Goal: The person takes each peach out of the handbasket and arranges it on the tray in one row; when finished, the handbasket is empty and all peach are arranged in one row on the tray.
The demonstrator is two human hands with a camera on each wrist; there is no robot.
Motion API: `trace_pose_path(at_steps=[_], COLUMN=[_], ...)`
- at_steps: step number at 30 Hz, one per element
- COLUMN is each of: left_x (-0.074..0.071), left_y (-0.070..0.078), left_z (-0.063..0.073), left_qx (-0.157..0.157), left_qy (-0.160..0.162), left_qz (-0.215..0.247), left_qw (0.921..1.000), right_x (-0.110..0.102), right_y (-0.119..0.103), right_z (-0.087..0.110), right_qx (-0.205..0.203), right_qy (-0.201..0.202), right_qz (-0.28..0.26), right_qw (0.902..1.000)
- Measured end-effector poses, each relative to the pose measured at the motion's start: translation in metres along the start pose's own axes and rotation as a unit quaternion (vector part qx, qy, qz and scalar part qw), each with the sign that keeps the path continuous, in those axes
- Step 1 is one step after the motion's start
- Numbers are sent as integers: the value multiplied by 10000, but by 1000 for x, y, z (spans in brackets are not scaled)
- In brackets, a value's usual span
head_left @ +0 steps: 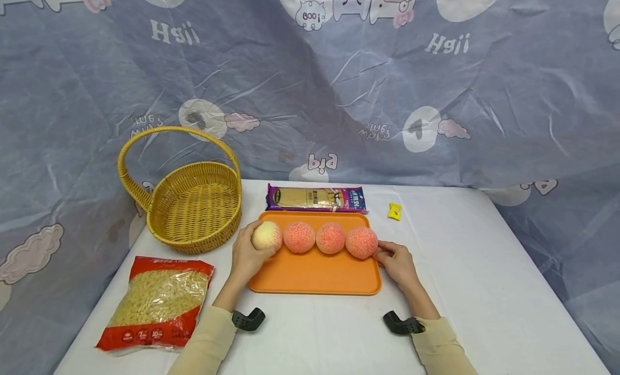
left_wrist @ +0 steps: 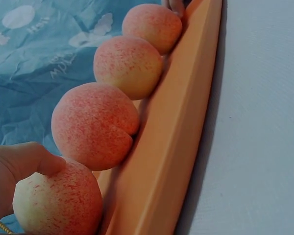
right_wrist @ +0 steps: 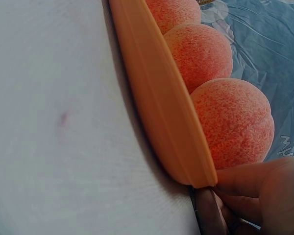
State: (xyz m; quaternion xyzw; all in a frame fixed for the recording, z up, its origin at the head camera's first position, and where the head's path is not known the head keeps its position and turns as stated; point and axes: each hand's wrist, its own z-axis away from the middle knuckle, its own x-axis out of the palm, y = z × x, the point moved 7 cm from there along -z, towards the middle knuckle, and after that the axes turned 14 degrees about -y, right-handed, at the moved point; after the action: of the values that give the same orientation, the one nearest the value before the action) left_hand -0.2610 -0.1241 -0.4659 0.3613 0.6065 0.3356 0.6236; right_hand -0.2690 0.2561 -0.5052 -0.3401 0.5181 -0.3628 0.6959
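Observation:
A row of peaches lies across an orange tray. My left hand grips the pale peach at the left end, its thumb lying on the fruit in the left wrist view. Beside it sit three redder peaches: a left one, a middle one and a right one. At the tray's right end, my right hand pinches the rim close against the right peach. In the right wrist view one finger meets the tray's end just under that peach.
A yellow wicker basket with a tall handle stands at the back left. In front of it lies a red bag of pasta. A purple noodle pack borders the tray's far edge, and a small yellow packet lies to its right.

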Motion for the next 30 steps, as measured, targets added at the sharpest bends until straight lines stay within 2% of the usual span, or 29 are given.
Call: trace_pose_path(at_steps=[21, 30], left_x=[3, 4], left_y=[4, 8], left_z=[0, 2], left_qx=[-59, 87], left_qy=[-147, 46], left_qz=[-154, -250], left_qw=[9998, 9996], right_x=[-2, -2], right_y=[-3, -3], right_z=[1, 3], right_qx=[35, 21], right_qy=[-188, -274], right_qz=[-167, -306], right_qw=[9997, 9992])
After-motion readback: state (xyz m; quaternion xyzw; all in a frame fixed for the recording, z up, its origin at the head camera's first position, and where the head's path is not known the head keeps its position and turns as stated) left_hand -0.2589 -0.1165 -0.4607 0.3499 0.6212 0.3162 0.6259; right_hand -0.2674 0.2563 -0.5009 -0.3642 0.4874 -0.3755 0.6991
